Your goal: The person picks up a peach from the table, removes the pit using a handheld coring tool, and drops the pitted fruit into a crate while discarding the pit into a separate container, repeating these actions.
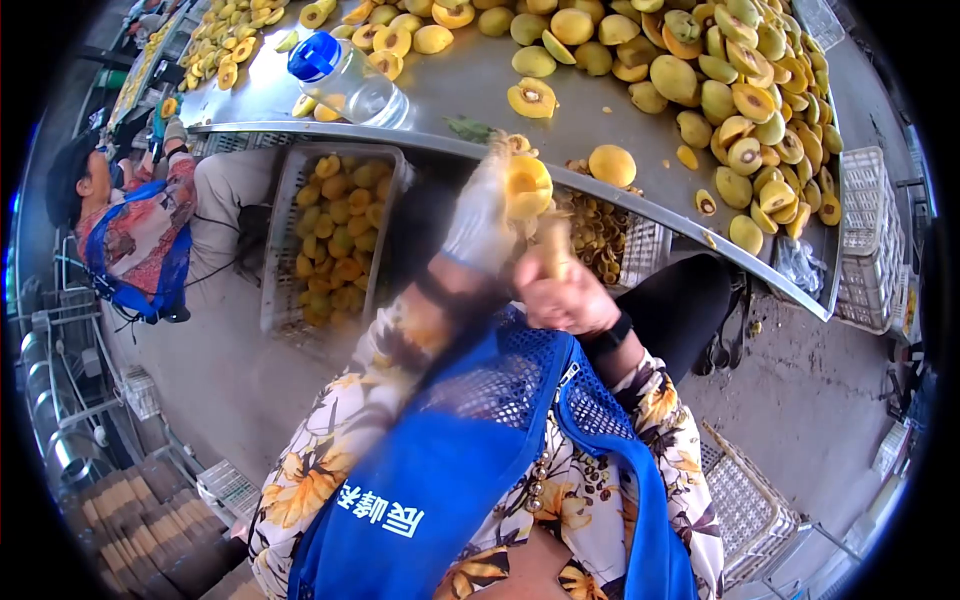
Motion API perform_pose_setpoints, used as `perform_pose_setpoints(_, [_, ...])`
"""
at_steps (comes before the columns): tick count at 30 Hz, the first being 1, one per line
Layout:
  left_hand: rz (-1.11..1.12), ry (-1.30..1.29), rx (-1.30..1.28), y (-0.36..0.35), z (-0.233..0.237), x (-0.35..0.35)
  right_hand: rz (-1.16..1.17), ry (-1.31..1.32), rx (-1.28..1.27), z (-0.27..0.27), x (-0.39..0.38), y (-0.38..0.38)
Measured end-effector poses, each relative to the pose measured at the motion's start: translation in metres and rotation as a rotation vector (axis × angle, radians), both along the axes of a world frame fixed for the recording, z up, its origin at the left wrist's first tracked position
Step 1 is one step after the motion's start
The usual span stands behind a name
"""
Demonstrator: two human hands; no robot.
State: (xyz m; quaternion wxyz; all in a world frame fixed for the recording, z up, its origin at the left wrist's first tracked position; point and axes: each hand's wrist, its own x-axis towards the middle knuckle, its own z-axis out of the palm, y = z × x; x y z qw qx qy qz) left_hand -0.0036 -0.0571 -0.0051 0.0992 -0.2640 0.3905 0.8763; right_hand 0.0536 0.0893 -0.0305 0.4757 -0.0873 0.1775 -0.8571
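Observation:
My left hand (484,215), in a white glove, grips a halved yellow fruit (528,188) at the table's front edge, its cut face showing. My right hand (568,298), bare with a dark band at the wrist, is closed around a blurred tan handle-like object (555,250), just right of and below the fruit. The object's tip is too blurred to make out. Beneath and behind both hands is a crate of small brown pieces (640,250). A round yellow fruit (612,165) lies on the metal table (455,100) near the edge.
Piles of fruit (740,90) cover the table's back right. A blue-capped bottle (365,90) lies at back left. A crate of fruit (390,200) stands left of my arm. A person (140,220) sits far left; stacked crates (865,240) stand right.

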Motion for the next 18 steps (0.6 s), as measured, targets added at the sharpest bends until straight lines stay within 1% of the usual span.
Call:
perform_pose_setpoints(1, [0.042, 0.085, -0.077, -0.001, 0.009, 0.004, -0.059, 0.000, -0.064, 0.003, -0.003, 0.009])
perform_pose_setpoints(2, [0.038, 0.111, 0.012, -0.008, 0.010, 0.003, -0.109, -0.004, -0.191, 0.003, -0.006, 0.017])
perform_pose_setpoints(4, [0.008, 0.145, 0.078, -0.021, 0.015, 0.005, -0.167, 0.022, -0.203, 0.004, -0.009, 0.028])
perform_pose_setpoints(5, [0.052, 0.128, 0.071, -0.024, 0.018, 0.006, -0.139, 0.034, 0.135, 0.007, -0.011, 0.032])
perform_pose_setpoints(6, [0.096, 0.114, 0.063, -0.026, 0.022, 0.006, -0.168, 0.365, 0.709, 0.014, -0.011, 0.025])
perform_pose_setpoints(7, [0.140, 0.096, 0.056, -0.030, 0.024, 0.007, -0.278, 0.661, 0.999, 0.004, -0.010, 0.022])
perform_pose_setpoints(8, [0.096, 0.107, -0.058, -0.045, 0.016, 0.009, -0.389, 0.959, 1.284, -0.006, -0.006, 0.019])
perform_pose_setpoints(9, [0.105, 0.099, -0.117, -0.059, 0.012, 0.012, -0.330, 0.749, 1.363, 0.000, -0.006, 0.019])
perform_pose_setpoints(10, [0.117, 0.090, -0.175, -0.074, 0.007, 0.017, -0.436, 0.727, 1.308, -0.008, -0.003, 0.024])
perform_pose_setpoints(12, [0.123, 0.067, -0.599, -0.121, -0.010, 0.031, -0.293, 0.373, 1.236, 0.005, -0.004, 0.031])
perform_pose_setpoints(14, [-0.143, -0.047, -1.987, -0.158, -0.008, 0.036, -0.361, 0.615, 1.317, -0.007, -0.004, 0.036])
perform_pose_setpoints(15, [-0.113, -0.006, -2.055, -0.172, -0.008, 0.034, -0.389, 0.734, 1.355, -0.014, -0.002, 0.036])
perform_pose_setpoints(16, [-0.079, 0.032, -2.123, -0.181, -0.010, 0.027, -0.385, 0.744, 1.357, -0.018, -0.002, 0.035])
perform_pose_setpoints(17, [-0.126, -0.020, -2.079, -0.164, 0.010, 0.011, -0.381, 0.755, 1.359, -0.021, -0.004, 0.031])
perform_pose_setpoints(18, [-0.231, 0.095, -2.019, -0.151, 0.022, -0.006, -0.376, 0.768, 1.363, -0.025, -0.004, 0.027])
